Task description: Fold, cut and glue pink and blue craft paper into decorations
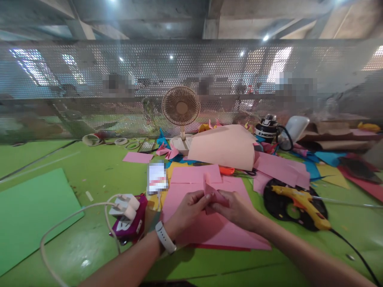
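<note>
Between my two hands, above the pink sheets, is a folded piece of pink paper (220, 197). My left hand (196, 205) pinches its left side, thumb on top. My right hand (239, 209) is closed on its right side, with some fingers hidden behind the fold. Beneath both hands lie large pink paper sheets (179, 199), with a red edge showing under them at the front. A smaller pink sheet (194, 174) lies across their far end.
A yellow glue gun (302, 203) rests on a black round tray (272, 199) at right. Left are a purple power strip (139, 219) with plugs, a phone (157, 178) and a green sheet (38, 215). Behind stand a fan (181, 107), a pale sheet (223, 147) and a black bottle (266, 129).
</note>
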### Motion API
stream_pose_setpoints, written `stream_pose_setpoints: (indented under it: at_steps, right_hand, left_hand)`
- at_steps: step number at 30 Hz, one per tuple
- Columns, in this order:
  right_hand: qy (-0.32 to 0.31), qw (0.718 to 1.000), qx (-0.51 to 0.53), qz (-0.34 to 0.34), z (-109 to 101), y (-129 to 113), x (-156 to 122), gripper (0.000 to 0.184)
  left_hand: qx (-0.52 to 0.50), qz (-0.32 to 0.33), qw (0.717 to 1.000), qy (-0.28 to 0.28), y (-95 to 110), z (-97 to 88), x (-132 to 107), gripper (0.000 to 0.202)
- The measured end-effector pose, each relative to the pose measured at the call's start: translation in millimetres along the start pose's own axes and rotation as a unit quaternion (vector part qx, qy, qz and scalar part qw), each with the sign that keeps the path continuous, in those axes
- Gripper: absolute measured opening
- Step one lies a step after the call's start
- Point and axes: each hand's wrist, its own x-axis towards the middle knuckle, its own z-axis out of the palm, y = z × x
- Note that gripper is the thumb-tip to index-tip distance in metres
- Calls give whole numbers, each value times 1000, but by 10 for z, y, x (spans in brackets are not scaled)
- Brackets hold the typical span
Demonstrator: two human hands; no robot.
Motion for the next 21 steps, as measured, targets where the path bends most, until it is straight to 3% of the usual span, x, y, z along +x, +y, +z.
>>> stream_pose_setpoints:
  at_steps: [5,11,21]
  right_hand:
    - [109,986,-124,-13,16,43,-10,20]
    - [147,967,-198,-66,1,90,-4,16]
    - [184,954,-198,-134,-31,39,-14,12]
  left_hand:
    - [-132,-27,991,-13,0,-2,9,31]
    - [-189,-49,981,-7,13,3,21,32]
    - [-180,-22,983,-13,19,-22,11,24]
